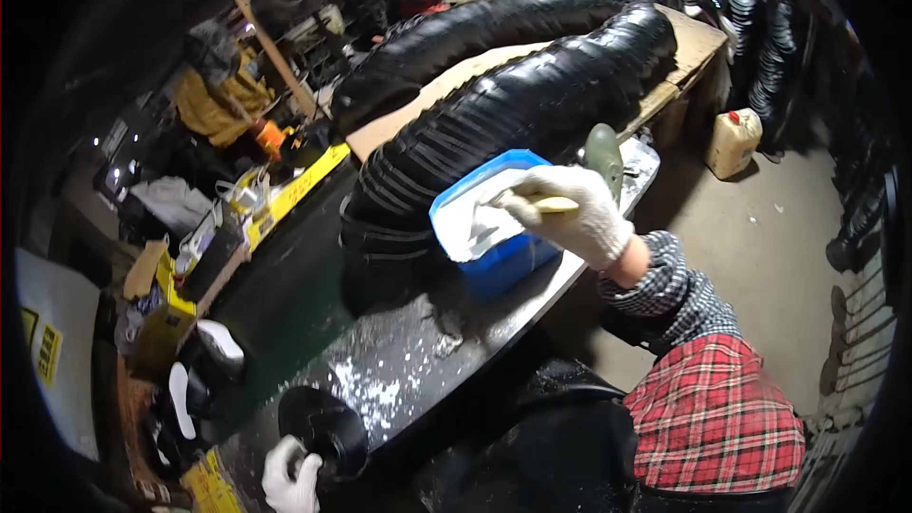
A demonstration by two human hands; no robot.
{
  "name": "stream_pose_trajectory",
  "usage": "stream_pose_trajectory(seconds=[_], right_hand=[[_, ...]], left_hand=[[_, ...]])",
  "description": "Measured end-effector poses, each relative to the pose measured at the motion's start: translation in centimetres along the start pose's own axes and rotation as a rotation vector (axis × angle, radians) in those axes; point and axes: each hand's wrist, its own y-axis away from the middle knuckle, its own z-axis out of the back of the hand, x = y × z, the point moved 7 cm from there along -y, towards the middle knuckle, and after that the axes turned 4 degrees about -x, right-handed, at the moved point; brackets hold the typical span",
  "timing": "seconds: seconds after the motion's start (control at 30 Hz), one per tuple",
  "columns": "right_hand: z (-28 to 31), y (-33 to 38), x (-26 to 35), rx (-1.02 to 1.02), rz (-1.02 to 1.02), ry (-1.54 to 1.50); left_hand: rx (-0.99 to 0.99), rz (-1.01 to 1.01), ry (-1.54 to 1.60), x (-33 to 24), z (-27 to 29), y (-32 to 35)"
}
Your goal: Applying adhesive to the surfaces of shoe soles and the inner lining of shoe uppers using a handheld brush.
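My right hand (579, 214), in a white knit glove, grips a brush (556, 204) by its pale handle. The brush's head end is over a blue tub (503, 271) filled with white paste (475, 218); I cannot tell how deep it dips. At the lower left my gloved left hand (290, 477) pinches the rim of a black, hollow, shoe-like piece (332, 427) on the dark bench. White splashes (366, 394) spot the bench beside it. Behind the tub stands an olive-green, shoe-shaped form (603, 160).
Two long rows of nested black pieces (503, 114) lie across the bench and a wooden board (703, 38). White soles (223, 342) and yellow boxes (166, 323) sit at the left. A cream jug (734, 144) with a red cap stands on the floor at right.
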Motion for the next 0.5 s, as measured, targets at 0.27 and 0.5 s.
stream_pose_trajectory(seconds=[0.27,0.5], right_hand=[[0.2,3.2,5.4,0.078,0.068,0.025],[-8.5,6.3,10.2,0.262,-0.05,-0.48]], left_hand=[[-0.334,0.273,0.07,5.3,0.7,0.9],[-0.379,0.788,0.969,5.4,-8.2,9.1]])
